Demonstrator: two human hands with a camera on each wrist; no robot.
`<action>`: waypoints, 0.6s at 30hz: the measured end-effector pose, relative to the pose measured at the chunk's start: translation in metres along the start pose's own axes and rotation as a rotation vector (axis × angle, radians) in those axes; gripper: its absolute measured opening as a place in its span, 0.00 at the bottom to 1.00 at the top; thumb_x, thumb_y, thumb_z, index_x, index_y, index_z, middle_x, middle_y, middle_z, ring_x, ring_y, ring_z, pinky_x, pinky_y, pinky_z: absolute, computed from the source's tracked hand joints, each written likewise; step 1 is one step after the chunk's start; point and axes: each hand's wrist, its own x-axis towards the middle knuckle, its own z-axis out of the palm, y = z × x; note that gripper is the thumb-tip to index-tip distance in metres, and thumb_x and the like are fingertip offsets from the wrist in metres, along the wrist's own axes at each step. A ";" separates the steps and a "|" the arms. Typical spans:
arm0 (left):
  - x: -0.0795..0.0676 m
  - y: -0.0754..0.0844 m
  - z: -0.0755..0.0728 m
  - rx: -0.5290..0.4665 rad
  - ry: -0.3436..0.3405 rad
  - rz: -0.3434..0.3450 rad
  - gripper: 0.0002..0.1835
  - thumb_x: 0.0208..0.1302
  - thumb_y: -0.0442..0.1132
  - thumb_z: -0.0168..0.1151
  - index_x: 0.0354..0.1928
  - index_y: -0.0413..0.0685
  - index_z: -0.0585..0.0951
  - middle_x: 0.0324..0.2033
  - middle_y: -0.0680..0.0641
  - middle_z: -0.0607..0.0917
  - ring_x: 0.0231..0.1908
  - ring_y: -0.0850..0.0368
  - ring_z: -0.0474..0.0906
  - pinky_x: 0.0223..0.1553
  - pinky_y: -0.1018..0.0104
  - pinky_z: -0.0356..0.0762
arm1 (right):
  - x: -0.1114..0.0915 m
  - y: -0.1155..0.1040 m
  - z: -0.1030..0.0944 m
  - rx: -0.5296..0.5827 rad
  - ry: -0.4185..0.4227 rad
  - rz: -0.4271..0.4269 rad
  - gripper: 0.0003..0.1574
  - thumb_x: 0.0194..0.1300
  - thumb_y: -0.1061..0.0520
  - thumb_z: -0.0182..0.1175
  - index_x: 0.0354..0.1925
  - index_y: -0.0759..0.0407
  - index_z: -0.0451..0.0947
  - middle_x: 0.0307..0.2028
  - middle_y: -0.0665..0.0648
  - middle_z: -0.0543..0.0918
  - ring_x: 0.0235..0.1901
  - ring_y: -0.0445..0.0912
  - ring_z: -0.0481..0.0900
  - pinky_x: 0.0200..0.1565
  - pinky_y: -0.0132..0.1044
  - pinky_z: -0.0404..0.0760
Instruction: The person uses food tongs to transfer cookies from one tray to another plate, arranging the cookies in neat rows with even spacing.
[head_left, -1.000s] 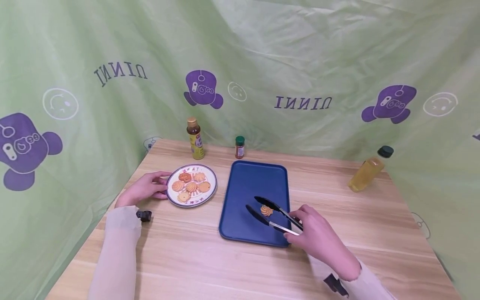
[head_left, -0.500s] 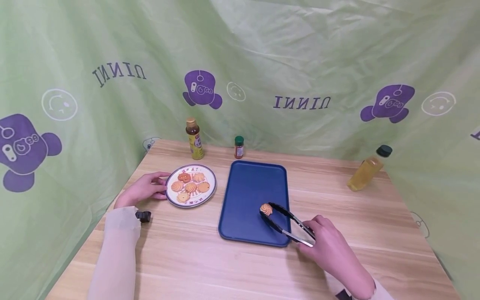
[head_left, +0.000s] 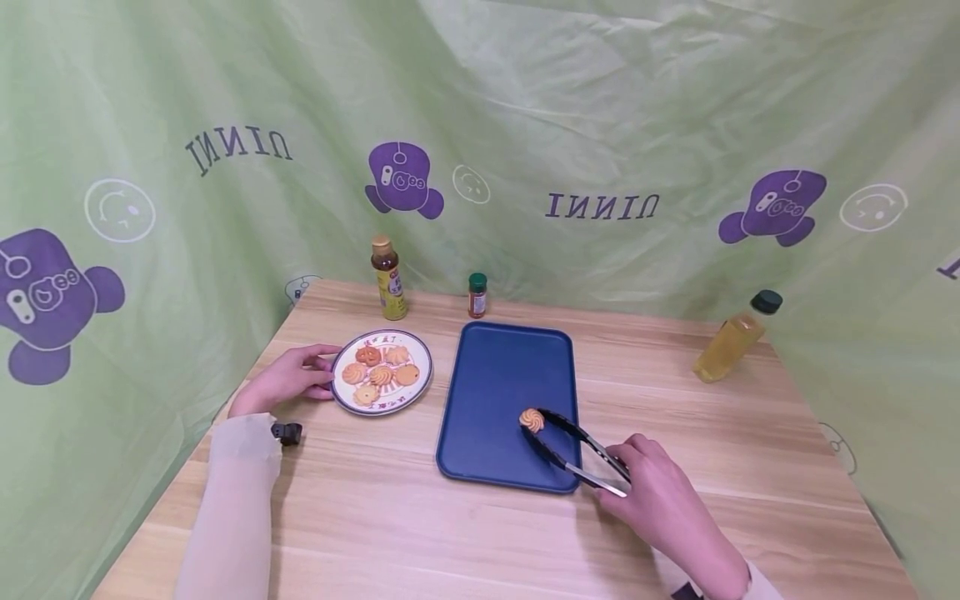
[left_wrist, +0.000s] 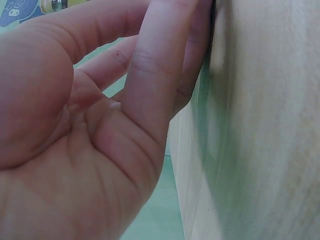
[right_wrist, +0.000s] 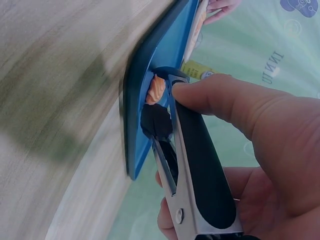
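My right hand (head_left: 660, 492) grips a pair of tongs (head_left: 573, 471) with black tips, its thumb pressing one arm in the right wrist view. Between the tips sits a swirled cookie (head_left: 532, 420), over the lower right part of a blue tray (head_left: 502, 367). Whether the cookie is lifted off the tray cannot be told. At the left, my left hand (head_left: 288, 377) holds the rim of a white round plate (head_left: 417, 353) with its fingers curved at the edge. Several cookies (head_left: 381, 377) lie on that plate. The left wrist view shows the bent fingers (left_wrist: 155, 60) but hides the plate.
Behind the plate stands a yellow-labelled bottle (head_left: 391, 287), and a small green-capped jar (head_left: 477, 297) is behind the tray. A bottle of yellow liquid (head_left: 730, 346) leans at the right. Green printed cloth (head_left: 510, 108) surrounds the wooden table (head_left: 420, 533).
The tongs and right hand have shifted right and nearer, so the tips now flank the cookie closely. The cookie's swirled face looks slightly turned. My left hand stays at the plate.
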 end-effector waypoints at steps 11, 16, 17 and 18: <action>0.000 0.001 -0.001 0.014 0.004 -0.004 0.36 0.85 0.30 0.57 0.87 0.33 0.58 0.65 0.26 0.74 0.44 0.56 0.90 0.49 0.63 0.98 | 0.002 -0.001 0.000 -0.007 0.000 -0.006 0.32 0.53 0.50 0.87 0.52 0.64 0.89 0.41 0.52 0.83 0.40 0.45 0.74 0.35 0.37 0.77; 0.000 0.000 -0.001 0.007 0.000 -0.009 0.36 0.85 0.30 0.57 0.87 0.33 0.58 0.66 0.26 0.74 0.44 0.57 0.90 0.49 0.63 0.98 | 0.003 -0.002 0.000 -0.001 0.009 -0.013 0.31 0.52 0.51 0.87 0.51 0.63 0.90 0.40 0.52 0.82 0.39 0.45 0.73 0.34 0.36 0.75; 0.000 -0.001 -0.001 0.009 0.000 -0.009 0.36 0.85 0.30 0.57 0.87 0.33 0.58 0.66 0.26 0.74 0.44 0.57 0.90 0.49 0.63 0.98 | 0.003 -0.002 0.000 0.001 0.011 -0.014 0.31 0.52 0.52 0.87 0.51 0.63 0.90 0.40 0.52 0.82 0.39 0.45 0.73 0.35 0.36 0.75; 0.000 -0.001 -0.001 0.008 0.000 -0.008 0.36 0.85 0.30 0.57 0.87 0.33 0.58 0.66 0.26 0.74 0.44 0.57 0.90 0.49 0.63 0.98 | 0.004 -0.002 0.000 0.004 0.016 -0.015 0.30 0.52 0.52 0.87 0.51 0.63 0.90 0.39 0.52 0.82 0.39 0.45 0.73 0.35 0.36 0.75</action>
